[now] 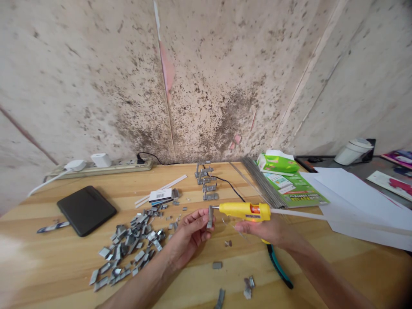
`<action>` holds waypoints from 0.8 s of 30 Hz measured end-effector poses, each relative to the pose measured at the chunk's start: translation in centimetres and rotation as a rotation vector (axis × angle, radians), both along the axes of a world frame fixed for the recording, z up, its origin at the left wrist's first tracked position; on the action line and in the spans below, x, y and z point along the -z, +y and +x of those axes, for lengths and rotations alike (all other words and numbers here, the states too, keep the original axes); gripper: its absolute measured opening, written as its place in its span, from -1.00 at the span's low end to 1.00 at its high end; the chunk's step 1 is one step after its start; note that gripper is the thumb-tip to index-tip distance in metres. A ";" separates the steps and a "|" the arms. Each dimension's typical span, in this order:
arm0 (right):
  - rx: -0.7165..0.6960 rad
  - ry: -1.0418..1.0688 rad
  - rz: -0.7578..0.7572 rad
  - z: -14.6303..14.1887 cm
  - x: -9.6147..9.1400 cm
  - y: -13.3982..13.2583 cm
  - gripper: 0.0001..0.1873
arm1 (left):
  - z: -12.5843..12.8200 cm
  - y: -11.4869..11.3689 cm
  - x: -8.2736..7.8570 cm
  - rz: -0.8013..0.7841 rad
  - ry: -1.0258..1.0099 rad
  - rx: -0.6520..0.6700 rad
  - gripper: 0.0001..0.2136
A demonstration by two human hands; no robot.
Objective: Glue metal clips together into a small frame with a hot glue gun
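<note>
Head view: a glue gun and a small metal part are held over a pale wooden tabletop point(180, 289). A narrow, grey, strip-like metal piece point(210, 217) is held roughly upright, near the middle of the view, by the left hand point(189, 238); its fingers are drawn together in a pinch, parted only by the piece itself. A yellow plastic glue gun point(236, 210) is gripped by the right hand point(262, 227), whose fingers are curled round it; whether glue is being fed cannot be told. A long, whitish glue stick point(299, 213) projects from the rear of the gun. The slender metal nozzle point(216, 207) is aimed leftward at the upper end of the piece, at or just beside it; actual contact cannot be confirmed.

For a neat bead, the piece is best gripped low, with the fingertips clear of the nozzle, which is presumably hot. A light, even squeeze is advised, so that glue is laid only at the chosen spot; a short pause before withdrawal would probably limit stringing. Steadiness would likely be improved if the left wrist were braced.

A loose heap of grey metal pieces point(128, 253) is spread at the left; a row of grey metal assemblies point(210, 188) is seen beyond the hands.
</note>
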State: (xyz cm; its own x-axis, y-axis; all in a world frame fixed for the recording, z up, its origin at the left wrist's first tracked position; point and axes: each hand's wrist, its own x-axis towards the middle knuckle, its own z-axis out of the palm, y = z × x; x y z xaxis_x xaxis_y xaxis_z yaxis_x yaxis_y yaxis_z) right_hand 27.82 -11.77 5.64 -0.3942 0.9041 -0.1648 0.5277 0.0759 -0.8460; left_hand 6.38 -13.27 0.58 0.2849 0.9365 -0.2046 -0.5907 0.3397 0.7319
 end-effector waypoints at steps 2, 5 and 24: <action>0.003 0.014 -0.006 0.0 0.0 0.0 -0.56 | 0.0 0.0 0.0 -0.006 0.001 0.001 -0.80; -0.008 0.017 0.002 0.1 0.2 0.1 -0.55 | 0.1 0.0 0.0 -0.011 -0.004 0.001 -0.79; 0.008 0.028 0.030 0.1 0.4 0.2 -0.61 | -0.1 0.0 -0.1 -0.010 -0.020 0.035 -0.84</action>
State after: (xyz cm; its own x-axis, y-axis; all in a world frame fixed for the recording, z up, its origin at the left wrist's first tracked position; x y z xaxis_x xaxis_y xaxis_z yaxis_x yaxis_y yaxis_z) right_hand 27.89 -11.59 5.22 -0.3911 0.9117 -0.1262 0.5045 0.0977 -0.8579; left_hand 6.25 -13.28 0.68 0.3215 0.9237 -0.2084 -0.5925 0.3679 0.7166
